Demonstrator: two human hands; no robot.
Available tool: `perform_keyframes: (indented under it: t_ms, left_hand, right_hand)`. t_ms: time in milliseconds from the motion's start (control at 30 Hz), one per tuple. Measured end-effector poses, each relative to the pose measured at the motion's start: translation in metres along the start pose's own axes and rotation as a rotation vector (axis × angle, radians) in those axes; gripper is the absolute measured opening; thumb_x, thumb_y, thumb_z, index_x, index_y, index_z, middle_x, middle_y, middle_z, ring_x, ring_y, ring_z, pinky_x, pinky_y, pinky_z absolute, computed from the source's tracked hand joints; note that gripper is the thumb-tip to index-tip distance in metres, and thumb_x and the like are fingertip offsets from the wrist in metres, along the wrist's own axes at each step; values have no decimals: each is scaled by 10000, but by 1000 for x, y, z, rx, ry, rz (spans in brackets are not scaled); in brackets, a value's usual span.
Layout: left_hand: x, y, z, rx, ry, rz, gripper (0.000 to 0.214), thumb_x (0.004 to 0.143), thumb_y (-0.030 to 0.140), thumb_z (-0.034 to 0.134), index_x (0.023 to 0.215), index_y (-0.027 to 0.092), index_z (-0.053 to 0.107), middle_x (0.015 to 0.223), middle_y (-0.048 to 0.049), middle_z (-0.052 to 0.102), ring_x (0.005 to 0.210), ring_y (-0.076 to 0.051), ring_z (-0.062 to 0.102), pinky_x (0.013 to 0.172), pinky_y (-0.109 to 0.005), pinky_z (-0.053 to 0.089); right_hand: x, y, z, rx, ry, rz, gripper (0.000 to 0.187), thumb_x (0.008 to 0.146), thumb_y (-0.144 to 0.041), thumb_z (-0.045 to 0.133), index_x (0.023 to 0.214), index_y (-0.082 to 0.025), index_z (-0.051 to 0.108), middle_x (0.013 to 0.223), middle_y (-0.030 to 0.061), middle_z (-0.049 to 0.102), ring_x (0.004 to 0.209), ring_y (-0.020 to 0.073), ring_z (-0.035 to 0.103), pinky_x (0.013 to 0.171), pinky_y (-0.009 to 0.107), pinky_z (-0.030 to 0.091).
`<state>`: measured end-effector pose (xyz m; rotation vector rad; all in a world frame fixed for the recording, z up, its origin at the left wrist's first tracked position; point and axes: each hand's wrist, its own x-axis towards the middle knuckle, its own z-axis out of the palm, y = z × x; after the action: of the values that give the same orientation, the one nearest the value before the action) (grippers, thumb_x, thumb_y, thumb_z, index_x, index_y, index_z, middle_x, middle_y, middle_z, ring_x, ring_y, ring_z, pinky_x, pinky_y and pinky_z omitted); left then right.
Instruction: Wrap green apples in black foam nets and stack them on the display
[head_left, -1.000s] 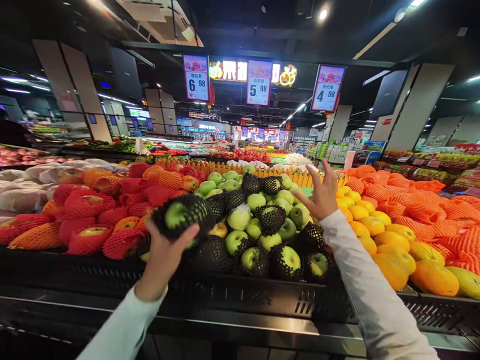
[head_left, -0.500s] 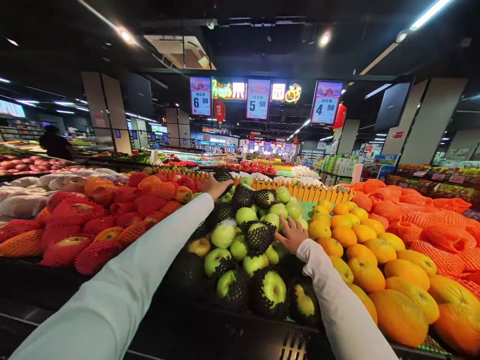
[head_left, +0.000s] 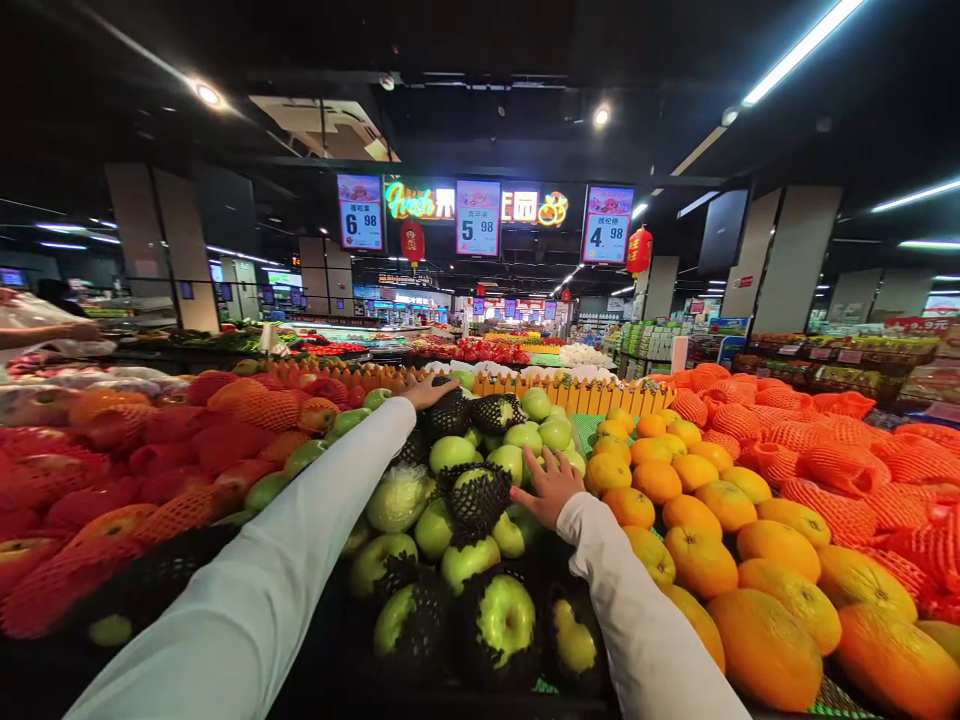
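Stretching both arms over the heap of green apples [head_left: 451,453] in the middle of the frame, I have my two hands well apart. My left hand [head_left: 429,391] is at the far edge of the heap, just left of centre, beside a black-netted apple [head_left: 448,412]; its fingertips are partly hidden, so I cannot tell whether they grip anything. My right hand [head_left: 551,487], right of centre, has its fingers spread, thumb pointing left toward another apple in black net [head_left: 474,500], and I see nothing clasped in it. Pale sleeves [head_left: 277,560] cover both my arms, the left one crossing from the lower left corner. Near my left forearm lies a green fruit in clear film [head_left: 400,497]. Bare oranges [head_left: 690,520] fill the lower right, with fruit in orange nets [head_left: 825,440] beyond them, and red-netted fruit [head_left: 172,450] spreads across the left. A small yellow picket fence [head_left: 600,396] runs behind the apples. Above centre hang three price signs [head_left: 478,219], reading 6.98, 5.98 and 4.98, and at the left edge another person's arm [head_left: 45,335] shows beside a clear plastic bag [head_left: 37,312]
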<state>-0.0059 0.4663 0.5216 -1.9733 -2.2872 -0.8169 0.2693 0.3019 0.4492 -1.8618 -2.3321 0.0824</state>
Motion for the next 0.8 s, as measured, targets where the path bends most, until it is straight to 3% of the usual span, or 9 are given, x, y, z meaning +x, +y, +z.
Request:
perform_keyframes:
  t_ms: [133,233,367,467,567,700,800]
  left_hand:
    - [-29,22,-13,44,13,53,891,844,802,329,1477,186,450,1596,-248,318,1471,-487,280,1140,-607,295]
    - [-78,42,-19,64,57,320,720,901,717,355,1388,218,538,1533,-178,413,1438,-414,311,1168,-558,265]
    - [-159,54,-16,121,-173,798,645,878,734,455,1268,242,602,1350,-130,559,1298,-343,447,1121,-512,349]
    - [-198,48,-8,258,-324,929,731,741,733,666,1278,244,581,1393,-162,532,1303,-401,459,1096,-568,374]
    - [-206,42,1,337,-318,930,784,706,577,779,1358,225,520,1427,-208,498,1279,-428,513,1057,-563,428]
    - [-191,40,3,310,-341,849,871,712,482,761,1450,177,412,1286,-185,596,1104,-364,644,962,-458,514]
    - [-175,39,-7,195,-337,886,862,636,451,785,1378,158,460,1244,-157,640,1110,-357,647,984,-438,510]
  right_hand:
    - [0,0,0,22,-9,-6,881,933,-705,403,1630,-242,127,1692,154,192,1562,402,149,1226,535,208]
    - [1,0,1,31,-2,-11,872,933,-678,434,1628,-232,152,1680,131,249,1545,420,192,1219,540,221]
    - [2,-1,1,26,7,-12,842,939,-608,472,1625,-223,173,1670,95,291,1527,419,231,1204,543,246]
    - [2,0,1,20,11,-26,865,919,-574,525,1625,-219,171,1667,92,299,1518,415,244,1194,548,256]
    - [1,1,2,14,18,-33,878,905,-543,562,1625,-231,166,1658,94,316,1511,408,257,1182,557,263]
    - [1,2,1,26,13,-37,915,887,-611,570,1624,-254,162,1671,81,290,1515,397,252,1189,555,256]
    - [2,3,1,26,3,-40,972,859,-649,590,1626,-243,152,1671,84,289,1515,408,245,1194,559,255]
